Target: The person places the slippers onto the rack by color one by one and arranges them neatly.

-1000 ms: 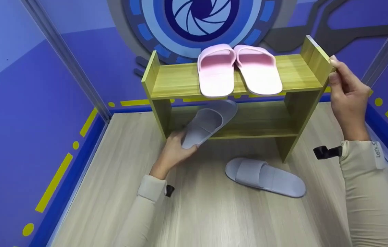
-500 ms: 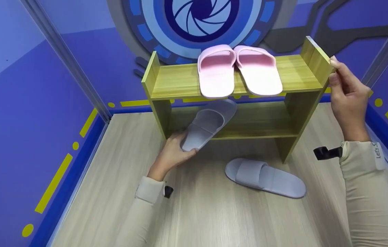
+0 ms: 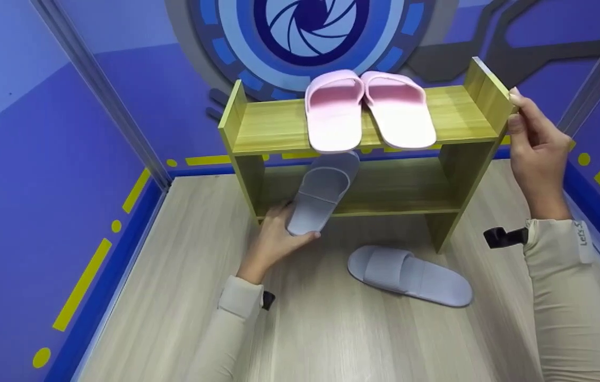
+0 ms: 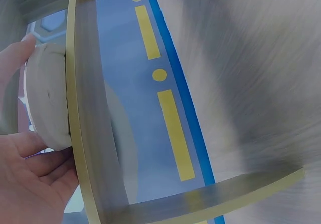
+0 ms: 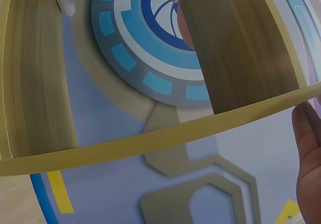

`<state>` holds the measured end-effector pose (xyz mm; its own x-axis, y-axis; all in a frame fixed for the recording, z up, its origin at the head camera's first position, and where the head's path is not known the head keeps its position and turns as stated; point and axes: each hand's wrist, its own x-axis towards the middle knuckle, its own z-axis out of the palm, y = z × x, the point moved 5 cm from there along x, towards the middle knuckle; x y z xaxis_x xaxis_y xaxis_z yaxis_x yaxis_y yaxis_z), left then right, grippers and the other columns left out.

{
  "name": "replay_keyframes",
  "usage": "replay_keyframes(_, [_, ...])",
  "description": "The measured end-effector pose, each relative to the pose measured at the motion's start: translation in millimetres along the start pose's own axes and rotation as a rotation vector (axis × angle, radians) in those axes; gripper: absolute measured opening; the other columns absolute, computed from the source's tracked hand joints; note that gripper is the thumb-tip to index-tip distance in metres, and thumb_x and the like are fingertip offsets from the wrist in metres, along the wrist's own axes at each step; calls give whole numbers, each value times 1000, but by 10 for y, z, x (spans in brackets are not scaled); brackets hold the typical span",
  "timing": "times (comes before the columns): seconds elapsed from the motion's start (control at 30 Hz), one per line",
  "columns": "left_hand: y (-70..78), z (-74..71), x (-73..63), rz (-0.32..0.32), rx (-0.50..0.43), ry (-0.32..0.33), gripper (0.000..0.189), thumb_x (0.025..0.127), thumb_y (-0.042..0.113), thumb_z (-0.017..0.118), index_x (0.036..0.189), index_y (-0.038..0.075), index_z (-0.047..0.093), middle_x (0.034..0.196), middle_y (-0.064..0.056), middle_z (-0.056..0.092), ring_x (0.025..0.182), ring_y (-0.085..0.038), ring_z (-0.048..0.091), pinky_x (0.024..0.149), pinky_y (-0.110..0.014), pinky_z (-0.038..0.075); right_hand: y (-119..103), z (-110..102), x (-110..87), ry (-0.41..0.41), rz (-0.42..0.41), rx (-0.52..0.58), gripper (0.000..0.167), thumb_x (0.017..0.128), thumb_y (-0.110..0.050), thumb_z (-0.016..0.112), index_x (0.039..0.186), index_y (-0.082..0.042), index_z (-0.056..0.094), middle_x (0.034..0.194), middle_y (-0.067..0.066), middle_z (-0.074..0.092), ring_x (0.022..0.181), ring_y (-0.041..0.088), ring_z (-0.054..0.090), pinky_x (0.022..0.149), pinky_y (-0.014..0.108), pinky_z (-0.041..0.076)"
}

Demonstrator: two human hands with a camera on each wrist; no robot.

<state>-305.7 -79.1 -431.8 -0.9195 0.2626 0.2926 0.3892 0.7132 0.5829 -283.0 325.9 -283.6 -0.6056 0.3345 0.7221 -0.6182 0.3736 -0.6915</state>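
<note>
My left hand (image 3: 275, 233) grips a grey slipper (image 3: 314, 204) by its heel end, thumb on one side and fingers on the other. Its toe points inward over the lower shelf of a wooden shoe rack (image 3: 400, 183). In the left wrist view the heel of the grey slipper (image 4: 47, 98) lies against the shelf's front edge (image 4: 75, 98). With thumb and fingertips, my right hand (image 3: 541, 151) pinches the upper right side panel (image 3: 490, 98) of the rack. A second grey slipper (image 3: 411, 276) lies on the floor in front, its toe to the left.
Two pink slippers (image 3: 334, 114) stand side by side on the top shelf (image 3: 273, 124), toes to the back. Blue printed walls (image 3: 135, 95) close in the back and both sides. Pale wood-look floor (image 3: 321, 329) stretches before the rack.
My left hand has shifted slightly right and turned the held slipper, so its toe has swung left and it points more straight into the rack. The right hand keeps its place.
</note>
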Motion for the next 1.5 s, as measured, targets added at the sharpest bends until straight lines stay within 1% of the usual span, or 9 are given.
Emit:
replay_keyframes(0.13, [-3, -31, -4, 0, -12, -27, 83, 74, 51, 78, 138, 5, 51, 138, -14, 53, 124, -30, 51, 101, -49, 46, 8, 0, -2, 3, -1, -4, 32, 93, 0, 57, 124, 0, 63, 130, 10, 62, 116, 9, 62, 93, 15, 49])
replay_keyframes(0.27, [-8, -72, 9, 19, -25, -76, 77, 76, 43, 77, 138, 4, 52, 139, -16, 53, 126, -31, 51, 102, -49, 45, 64, -13, 7, 9, -14, -30, 31, 94, -2, 56, 125, -2, 64, 130, 9, 62, 115, 9, 63, 90, 14, 50])
replay_keyframes(0.47, [-19, -100, 16, 30, -41, -187, 79, 79, 34, 75, 145, 7, 42, 146, -15, 46, 132, -31, 46, 109, -49, 38, 168, -33, 27, -4, -56, -87, 33, 95, -4, 56, 126, -7, 64, 131, 8, 62, 117, 12, 62, 93, 16, 50])
replay_keyframes(0.6, [-28, -105, 7, 18, -42, -215, 82, 79, 33, 75, 148, 8, 38, 149, -14, 43, 135, -31, 43, 111, -49, 36, 189, -42, 25, -5, -49, -84, 32, 95, -6, 56, 126, -8, 64, 131, 8, 62, 117, 12, 62, 93, 16, 49])
replay_keyframes(0.87, [11, -48, -11, 47, -37, -158, 79, 77, 41, 77, 144, 12, 46, 145, -12, 48, 133, -31, 46, 109, -49, 38, 178, -35, 23, -10, -75, -83, 32, 95, -4, 56, 126, -6, 63, 131, 9, 62, 115, 11, 63, 93, 16, 50])
replay_keyframes(1.1, [75, 50, -28, 26, 21, -75, 83, 74, 50, 77, 140, 6, 50, 142, -18, 50, 131, -35, 47, 107, -50, 41, 132, -19, 11, 15, -40, -57, 32, 94, -3, 56, 125, -5, 64, 130, 11, 62, 116, 13, 62, 95, 18, 49])
replay_keyframes(1.2, [117, 87, -29, 34, 45, -29, 83, 73, 52, 78, 137, 5, 53, 139, -18, 53, 129, -35, 50, 104, -50, 44, 132, -20, 8, 13, -39, -58, 32, 94, -3, 56, 125, -5, 65, 130, 10, 62, 115, 12, 63, 94, 17, 49])
replay_keyframes(1.37, [181, 149, -33, 47, 79, 33, 84, 72, 57, 76, 134, 4, 56, 136, -19, 55, 127, -35, 52, 102, -49, 46, 150, -31, 7, 7, -40, -71, 31, 95, -5, 55, 125, -6, 65, 129, 9, 63, 106, 8, 65, 90, 15, 50])
replay_keyframes(1.5, [231, 200, -33, 57, 92, 67, 85, 72, 58, 75, 134, 3, 55, 136, -19, 55, 127, -35, 52, 103, -47, 46, 102, -18, 2, 6, -39, -61, 31, 95, -4, 55, 125, -5, 65, 130, 10, 63, 107, 8, 65, 91, 15, 50])
